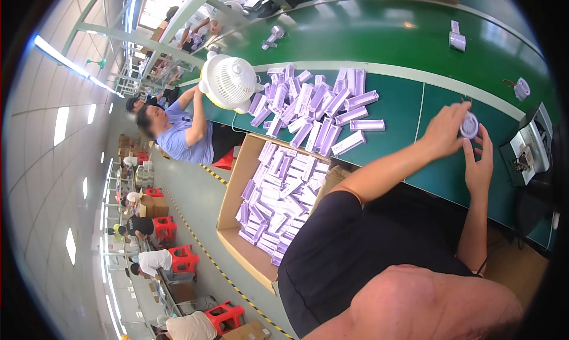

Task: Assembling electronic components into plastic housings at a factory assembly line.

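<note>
Both my hands meet over the green bench at the right, around a small round lilac plastic part (469, 125) with a ringed face. My left hand (446, 127) grips it from the left, its fingers curled at the upper edge. From below and right, my right hand (479, 162) holds the same part between thumb and fingers. A grey-white device (527, 150) with a small metal fixture stands right of my right hand. To the left, long lilac trough-shaped plastic housings (320, 100) lie in a loose heap on the bench.
An open cardboard box (237, 245) full of lilac housings stands left of my body. Behind the heap is a white fan (231, 82); a co-worker in blue (186, 130) touches it. Beyond a pale rail runs a green conveyor belt (379, 38) carrying a few lilac parts (456, 38).
</note>
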Tool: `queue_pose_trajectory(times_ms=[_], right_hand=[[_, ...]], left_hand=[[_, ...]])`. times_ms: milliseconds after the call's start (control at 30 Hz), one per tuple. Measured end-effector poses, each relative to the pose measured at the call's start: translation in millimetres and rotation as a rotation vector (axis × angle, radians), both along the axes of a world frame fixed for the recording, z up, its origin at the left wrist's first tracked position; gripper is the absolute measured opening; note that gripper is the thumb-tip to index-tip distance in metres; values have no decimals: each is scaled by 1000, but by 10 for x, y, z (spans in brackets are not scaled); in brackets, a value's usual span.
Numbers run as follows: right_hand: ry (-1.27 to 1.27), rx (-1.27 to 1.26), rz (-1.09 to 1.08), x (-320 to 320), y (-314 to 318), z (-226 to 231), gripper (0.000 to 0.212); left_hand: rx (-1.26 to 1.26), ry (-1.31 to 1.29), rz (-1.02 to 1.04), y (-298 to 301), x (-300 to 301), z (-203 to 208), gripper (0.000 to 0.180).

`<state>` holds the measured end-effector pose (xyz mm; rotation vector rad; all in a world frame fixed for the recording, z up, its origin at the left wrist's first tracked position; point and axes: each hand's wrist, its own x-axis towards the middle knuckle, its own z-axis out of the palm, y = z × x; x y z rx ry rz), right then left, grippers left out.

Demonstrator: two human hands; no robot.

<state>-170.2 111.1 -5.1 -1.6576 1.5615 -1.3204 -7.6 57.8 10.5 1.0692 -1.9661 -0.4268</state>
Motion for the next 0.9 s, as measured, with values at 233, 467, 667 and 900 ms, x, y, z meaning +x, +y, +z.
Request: queue_pose_trajectory(times_ms=[233,467,667,900], right_hand=[[-265,128,180,96,126,-186,55],[-166,96,356,-41,181,-159,58],[60,60,363,-130,159,132,58],[54,-38,275,-96,206,80,41]], left_hand=[[-17,60,41,623,47,-130,85],[57,-49,-32,977,563,58,74],[79,-189,328,1106,1314,183,26],[101,-545,621,1354,2169,128,40]])
